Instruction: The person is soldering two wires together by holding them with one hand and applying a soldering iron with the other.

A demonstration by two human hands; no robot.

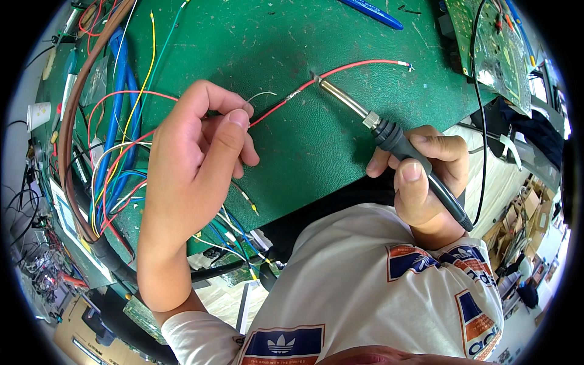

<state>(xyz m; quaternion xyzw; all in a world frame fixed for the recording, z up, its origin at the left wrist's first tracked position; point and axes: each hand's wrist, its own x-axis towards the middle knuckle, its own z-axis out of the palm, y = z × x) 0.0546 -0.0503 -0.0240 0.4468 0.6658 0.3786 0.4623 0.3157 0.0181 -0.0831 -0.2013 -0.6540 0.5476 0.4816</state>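
Observation:
My right hand (426,176) grips a soldering iron (389,137) by its black handle, like a pen. The iron's tip points up and left and meets, or nearly meets, a red wire (359,62) lying across the green mat. Just left of the tip, the red wire has a bare silvery joint (294,94). My left hand (201,140) is closed in a pinch, with a thin strand of solder wire (263,94) sticking out by its fingertips toward the joint. The red wire also runs beneath these fingers; whether they press on it is hidden.
A green mat (292,176) covers the table. Left lie a thick brown cable (68,121), blue cables (118,73) and several thin coloured wires. A blue pen-like tool (374,13) lies at the far edge, a circuit board (486,48) far right. The iron's black cord (482,140) hangs at right.

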